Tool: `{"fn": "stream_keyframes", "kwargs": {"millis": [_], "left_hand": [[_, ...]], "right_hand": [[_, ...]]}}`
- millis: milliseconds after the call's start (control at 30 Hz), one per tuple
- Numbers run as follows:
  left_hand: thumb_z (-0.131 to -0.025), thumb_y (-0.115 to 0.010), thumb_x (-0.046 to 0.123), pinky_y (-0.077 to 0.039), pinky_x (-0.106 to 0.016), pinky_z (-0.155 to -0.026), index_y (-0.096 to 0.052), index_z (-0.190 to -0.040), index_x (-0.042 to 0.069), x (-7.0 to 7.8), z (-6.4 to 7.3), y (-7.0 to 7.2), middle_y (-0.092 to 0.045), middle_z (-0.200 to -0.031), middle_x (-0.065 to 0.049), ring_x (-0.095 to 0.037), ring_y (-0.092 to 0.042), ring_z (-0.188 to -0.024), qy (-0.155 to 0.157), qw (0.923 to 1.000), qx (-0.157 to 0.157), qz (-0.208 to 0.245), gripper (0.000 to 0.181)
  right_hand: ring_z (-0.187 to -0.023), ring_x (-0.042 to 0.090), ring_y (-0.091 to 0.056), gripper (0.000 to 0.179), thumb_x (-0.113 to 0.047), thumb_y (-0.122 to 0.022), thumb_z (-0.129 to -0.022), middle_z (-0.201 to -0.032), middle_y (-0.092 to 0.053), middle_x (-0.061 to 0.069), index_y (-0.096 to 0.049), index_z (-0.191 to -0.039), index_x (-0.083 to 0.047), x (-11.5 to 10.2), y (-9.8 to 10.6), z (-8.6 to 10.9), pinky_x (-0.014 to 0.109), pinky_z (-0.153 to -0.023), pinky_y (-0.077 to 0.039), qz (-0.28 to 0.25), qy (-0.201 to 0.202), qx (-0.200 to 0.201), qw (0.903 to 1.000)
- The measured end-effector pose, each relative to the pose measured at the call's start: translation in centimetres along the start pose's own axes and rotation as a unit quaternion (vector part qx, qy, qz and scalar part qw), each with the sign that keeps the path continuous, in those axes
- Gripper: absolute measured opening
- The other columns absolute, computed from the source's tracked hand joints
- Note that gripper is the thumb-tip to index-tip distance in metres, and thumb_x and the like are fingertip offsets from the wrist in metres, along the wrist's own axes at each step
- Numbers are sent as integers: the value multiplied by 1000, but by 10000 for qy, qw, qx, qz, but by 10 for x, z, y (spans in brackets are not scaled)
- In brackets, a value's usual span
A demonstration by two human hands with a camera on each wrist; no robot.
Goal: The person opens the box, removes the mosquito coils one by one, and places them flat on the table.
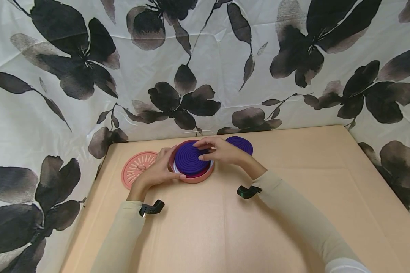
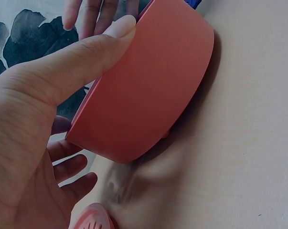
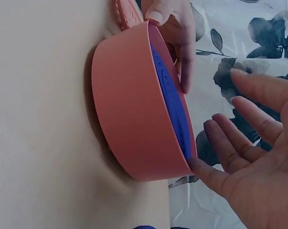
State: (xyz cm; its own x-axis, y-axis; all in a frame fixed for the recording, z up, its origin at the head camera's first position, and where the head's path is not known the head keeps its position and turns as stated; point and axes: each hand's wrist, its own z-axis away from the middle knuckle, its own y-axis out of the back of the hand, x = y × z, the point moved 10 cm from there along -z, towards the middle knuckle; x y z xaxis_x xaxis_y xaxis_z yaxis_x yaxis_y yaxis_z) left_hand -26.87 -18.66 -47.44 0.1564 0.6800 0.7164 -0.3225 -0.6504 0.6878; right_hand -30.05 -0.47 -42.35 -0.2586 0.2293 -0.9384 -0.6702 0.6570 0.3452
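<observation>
A round coral container (image 3: pixel 127 105) stands on the table, with a ridged blue-purple spiral disc (image 1: pixel 191 158) inside its rim. My left hand (image 1: pixel 161 168) grips the container from the left side. In the left wrist view its thumb (image 2: pixel 103 50) presses on the rim and the other fingers reach round the far side. My right hand (image 1: pixel 222 151) hovers over the right part of the disc with loosely spread fingers. In the right wrist view one of its fingertips (image 3: pixel 196 164) meets the rim, and nothing is pinched between the fingers.
A slotted coral lid (image 1: pixel 131 170) lies on the table left of the container, partly behind my left hand. A second blue-purple spiral disc (image 1: pixel 240 144) lies to the right, near the back edge. Floral cloth (image 1: pixel 205 49) hangs behind the wooden table (image 1: pixel 294 159).
</observation>
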Motion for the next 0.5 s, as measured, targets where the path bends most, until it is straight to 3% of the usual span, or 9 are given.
{"fn": "stream_keyframes", "kwargs": {"millis": [267, 500], "left_hand": [[-70, -88, 55, -30, -58, -116, -17, -164, 23, 1, 0, 1, -31, -147, -9, -27, -28, -138, -69, 9999, 19, -75, 122], [-70, -88, 56, -29, -59, -117, -16, -164, 25, 0, -1, -1, -31, -147, -7, -27, -28, -139, 0, 10000, -19, 9, 122]], "right_hand": [[-141, 35, -45, 55, -16, -75, -93, -148, -50, 16, -55, -143, -2, -5, -18, -1, 52, -116, -36, -261, 99, -513, 9983], [-140, 27, -45, 56, -23, -76, -92, -148, -50, 8, -56, -144, -11, -9, -22, 4, 49, -117, -36, 251, -71, -374, 9990]]}}
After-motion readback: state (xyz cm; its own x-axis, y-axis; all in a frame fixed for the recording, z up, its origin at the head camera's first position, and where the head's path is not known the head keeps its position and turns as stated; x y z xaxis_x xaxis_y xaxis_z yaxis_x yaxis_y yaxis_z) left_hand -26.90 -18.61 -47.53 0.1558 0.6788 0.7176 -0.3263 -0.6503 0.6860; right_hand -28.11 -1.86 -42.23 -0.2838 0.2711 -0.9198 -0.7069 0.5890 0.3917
